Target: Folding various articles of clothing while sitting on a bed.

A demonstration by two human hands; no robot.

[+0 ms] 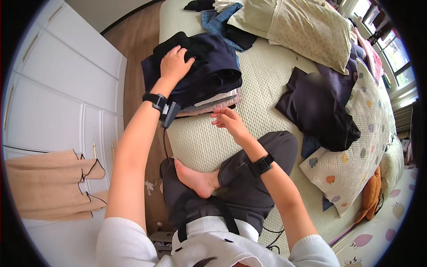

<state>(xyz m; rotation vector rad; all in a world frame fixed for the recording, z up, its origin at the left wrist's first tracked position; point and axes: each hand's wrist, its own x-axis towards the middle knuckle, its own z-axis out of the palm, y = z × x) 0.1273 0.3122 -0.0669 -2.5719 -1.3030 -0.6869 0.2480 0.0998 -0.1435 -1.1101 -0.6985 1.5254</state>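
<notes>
My left hand (175, 66) lies on top of a black knit garment (180, 40), its fingers stretched over the fabric. The garment rests on a folded navy garment (220, 55) at the top of a stack of clothes. Lower in that stack, white, grey and pink folded edges (220, 106) show. My right hand (230, 122) hovers near the stack's near right corner, fingers loosely bent and apart, with nothing visible in them. Each wrist wears a black strap; the left one carries a small dark device (170, 115).
My crossed legs (275, 155) rest on the pale quilted bed (262, 102). Black clothing (311, 102) and a patterned pillow (369, 133) lie to the right. Jeans (218, 20) and a floral-patterned pillow (307, 31) are at the far side. White cabinets (53, 89) stand left, with a beige cloth (49, 184).
</notes>
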